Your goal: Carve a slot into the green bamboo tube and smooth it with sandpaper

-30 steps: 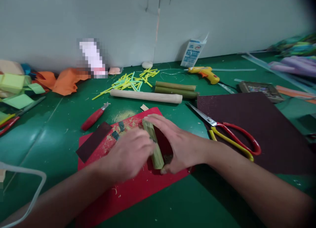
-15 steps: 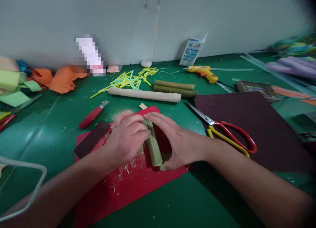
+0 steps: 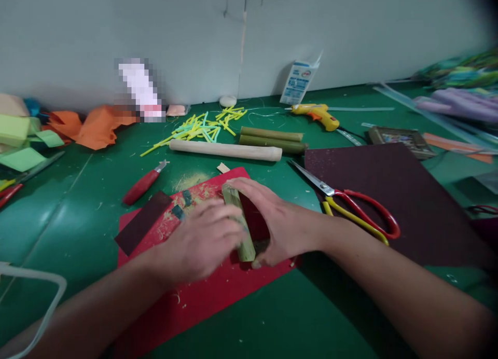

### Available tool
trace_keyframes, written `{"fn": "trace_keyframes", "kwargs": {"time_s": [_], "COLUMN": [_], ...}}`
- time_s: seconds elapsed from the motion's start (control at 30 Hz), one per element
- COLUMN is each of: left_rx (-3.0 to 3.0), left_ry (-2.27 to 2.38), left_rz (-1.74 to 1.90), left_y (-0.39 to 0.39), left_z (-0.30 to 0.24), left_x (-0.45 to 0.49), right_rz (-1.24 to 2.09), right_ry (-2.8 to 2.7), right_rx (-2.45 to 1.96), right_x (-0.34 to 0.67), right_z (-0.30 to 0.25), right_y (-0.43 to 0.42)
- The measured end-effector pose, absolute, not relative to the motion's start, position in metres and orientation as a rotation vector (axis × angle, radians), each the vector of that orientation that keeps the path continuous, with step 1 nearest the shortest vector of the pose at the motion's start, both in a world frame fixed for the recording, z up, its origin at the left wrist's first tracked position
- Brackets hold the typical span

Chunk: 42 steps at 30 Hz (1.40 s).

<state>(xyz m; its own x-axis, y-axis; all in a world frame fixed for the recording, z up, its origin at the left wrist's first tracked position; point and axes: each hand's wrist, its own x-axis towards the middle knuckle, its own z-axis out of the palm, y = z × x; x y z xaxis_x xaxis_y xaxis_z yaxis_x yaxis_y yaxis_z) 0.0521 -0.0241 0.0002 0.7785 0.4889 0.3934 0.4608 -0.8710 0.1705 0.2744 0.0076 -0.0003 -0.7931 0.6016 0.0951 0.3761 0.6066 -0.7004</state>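
A short green bamboo piece (image 3: 246,250) stands slantwise over a red sheet (image 3: 210,297) strewn with pale shavings. My right hand (image 3: 282,221) clasps its two ends, fingertips at the far end and thumb at the near end. Against the bamboo's left side is my left hand (image 3: 202,237), blurred, its fingers closed. A small dark bit shows by the fingertips, too smeared to name. Left of that hand lie a dark brown strip (image 3: 143,221) like sandpaper and two small dark squares, one of them a dark square (image 3: 178,211) among the shavings.
A red-handled knife (image 3: 146,182) lies at left, scissors (image 3: 350,201) on a large dark sheet (image 3: 373,167) at right. Behind are a pale stick (image 3: 225,149), green bamboo sticks (image 3: 272,140), yellow-green straw pieces (image 3: 194,128) and a yellow glue gun (image 3: 317,115).
My left hand has slid along the bamboo toward me, uncovering its far end and the dark squares on the red sheet. My right hand keeps its hold. The view shifted slightly.
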Motion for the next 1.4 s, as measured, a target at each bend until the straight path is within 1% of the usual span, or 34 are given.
{"fn": "trace_keyframes", "kwargs": {"time_s": [0.1,0.27,0.43,0.57,0.7,0.87,1.07,1.13,1.27,1.33,1.4], "left_rx": [2.92,2.865,2.888,2.868,2.859,2.851,2.816,2.869,2.919,2.903,2.874], "left_ry": [0.942,0.622,0.861,0.733,0.701,0.661,0.39,0.461,0.775,0.729,0.568], "left_rz": [0.754,0.737,0.832,0.789,0.808,0.848,0.689,0.723,0.854,0.837,0.781], "left_y": [-0.022,-0.031,-0.023,-0.027,-0.028,-0.027,-0.033,-0.026,-0.011,-0.014,-0.022], "left_z": [0.001,0.0,0.0,-0.001,-0.002,0.001,0.006,0.005,0.001,0.001,0.002], "left_x": [0.051,0.056,0.057,0.059,0.06,0.061,0.052,0.048,0.045,0.047,0.049], "right_rz": [0.989,0.925,0.929,0.954,0.954,0.934,0.935,0.959,1.029,1.054,1.052], "right_ry": [-2.508,-2.53,-2.532,-2.552,-2.588,-2.549,-2.472,-2.47,-2.459,-2.451,-2.464], "right_rx": [-0.811,-0.815,-0.845,-0.893,-0.938,-0.864,-0.729,-0.725,-0.719,-0.737,-0.751], "right_x": [0.275,0.277,0.278,0.279,0.279,0.275,0.269,0.268,0.268,0.269,0.27], "right_z": [-0.001,-0.002,-0.001,0.004,0.008,0.006,0.002,0.0,-0.001,-0.003,-0.004], "right_y": [0.007,0.007,0.007,0.006,0.004,0.002,0.0,0.0,0.002,0.002,0.002]}}
